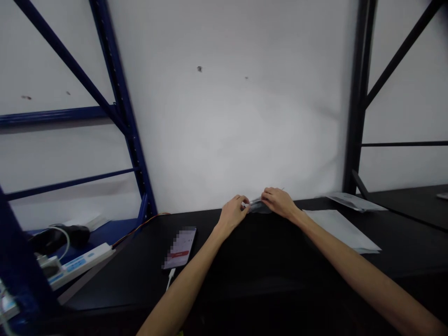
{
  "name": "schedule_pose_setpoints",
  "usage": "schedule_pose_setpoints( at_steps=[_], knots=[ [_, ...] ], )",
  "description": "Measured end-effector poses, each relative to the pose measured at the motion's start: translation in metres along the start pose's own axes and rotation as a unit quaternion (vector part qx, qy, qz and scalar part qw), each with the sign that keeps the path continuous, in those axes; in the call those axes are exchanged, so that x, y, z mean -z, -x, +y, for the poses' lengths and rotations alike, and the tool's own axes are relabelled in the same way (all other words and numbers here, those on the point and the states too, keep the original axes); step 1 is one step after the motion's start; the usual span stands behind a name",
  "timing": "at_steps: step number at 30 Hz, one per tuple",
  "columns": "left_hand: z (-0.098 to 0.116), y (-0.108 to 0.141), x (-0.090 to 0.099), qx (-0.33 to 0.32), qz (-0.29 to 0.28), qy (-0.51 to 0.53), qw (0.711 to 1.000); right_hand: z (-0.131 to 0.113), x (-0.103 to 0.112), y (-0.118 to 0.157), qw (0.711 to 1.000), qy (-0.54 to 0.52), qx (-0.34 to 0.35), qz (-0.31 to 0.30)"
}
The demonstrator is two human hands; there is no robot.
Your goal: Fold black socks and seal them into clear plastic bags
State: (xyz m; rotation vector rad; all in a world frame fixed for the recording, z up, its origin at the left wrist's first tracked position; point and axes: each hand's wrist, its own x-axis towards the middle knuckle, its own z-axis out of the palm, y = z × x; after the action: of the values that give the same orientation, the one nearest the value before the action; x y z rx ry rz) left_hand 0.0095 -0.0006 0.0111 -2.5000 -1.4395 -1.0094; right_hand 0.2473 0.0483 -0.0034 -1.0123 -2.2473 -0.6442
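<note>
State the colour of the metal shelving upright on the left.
The metal shelving upright is dark blue, shown best in the head view.

Passage is bounded by a blue steel upright (pixel 121 116) at frame left and a black steel upright (pixel 357 98) at frame right. It is narrowed by a flat rectangular smartphone (pixel 179 248) at lower centre-left.

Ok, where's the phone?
In the head view, the phone lies on the black tabletop, left of and nearer the camera than the person's left hand, with a white cable at its bottom end.
</note>
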Motion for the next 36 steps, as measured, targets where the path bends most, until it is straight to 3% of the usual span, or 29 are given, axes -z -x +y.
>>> schedule_pose_setpoints(
  at_steps=[5,13,21,29,36],
  knots=[
    [-0.001,-0.001,-0.004,-0.008,0.018,-0.022,1.0,-0.001,0.003,0.002,0.998,-0.059,-0.033,-0.003],
    [0.0,0.001,-0.014,-0.045,0.002,-0.069,0.997,-0.02,-0.006,0.007,0.986,-0.165,-0.004,0.013],
    [-0.006,0.001,-0.021,-0.103,-0.003,-0.11,0.989,-0.031,-0.009,0.006,0.994,-0.105,0.018,-0.027],
    [-0.028,-0.003,-0.003,-0.1,0.002,-0.099,0.99,0.005,-0.002,0.014,0.998,-0.024,-0.046,-0.018],
    [-0.033,-0.003,0.003,-0.079,0.021,-0.099,0.992,0.026,-0.004,0.018,0.998,-0.01,-0.055,-0.003]
  ],
)
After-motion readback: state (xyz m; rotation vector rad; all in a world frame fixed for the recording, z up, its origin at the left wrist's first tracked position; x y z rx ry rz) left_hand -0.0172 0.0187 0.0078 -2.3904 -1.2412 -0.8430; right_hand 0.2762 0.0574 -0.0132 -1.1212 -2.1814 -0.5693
